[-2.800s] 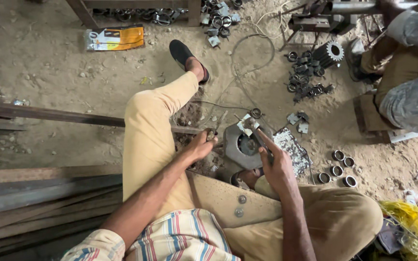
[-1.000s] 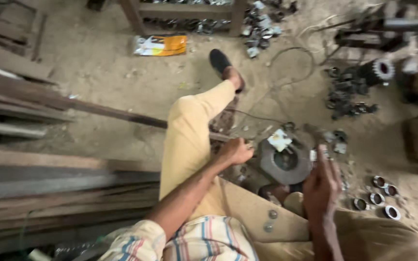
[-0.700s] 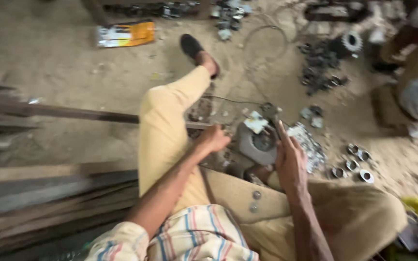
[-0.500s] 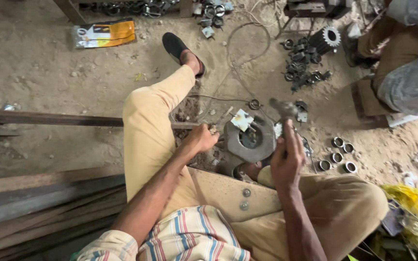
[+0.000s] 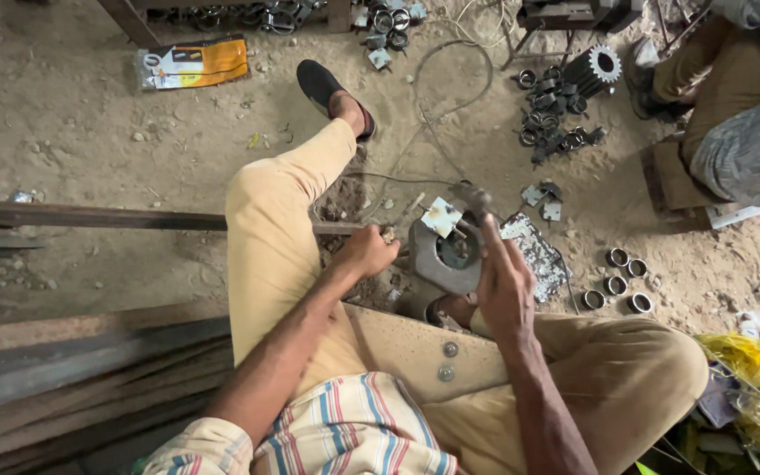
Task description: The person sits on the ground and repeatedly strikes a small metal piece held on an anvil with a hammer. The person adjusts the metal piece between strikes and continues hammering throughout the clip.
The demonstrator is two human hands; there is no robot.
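Note:
I sit on a dirt floor with a round grey metal block (image 5: 437, 264) between my legs. My right hand (image 5: 503, 281) is shut on a hammer (image 5: 472, 198), whose dark head is raised just above the block's far edge. My left hand (image 5: 369, 251) is closed at the block's left side, pinching a small part that I cannot make out. A small square metal plate (image 5: 442, 215) lies on the block's top.
Metal rings (image 5: 617, 286) lie on the dirt to the right, more rings and a gear (image 5: 595, 66) further off. Another person (image 5: 741, 114) sits at the upper right. Long steel bars (image 5: 90, 215) lie at the left; a yellow packet (image 5: 193, 62) lies beyond.
The view swung left and came back. My right hand has lifted the hammer from low on the block to above its far edge. My left hand stays at the block's left side.

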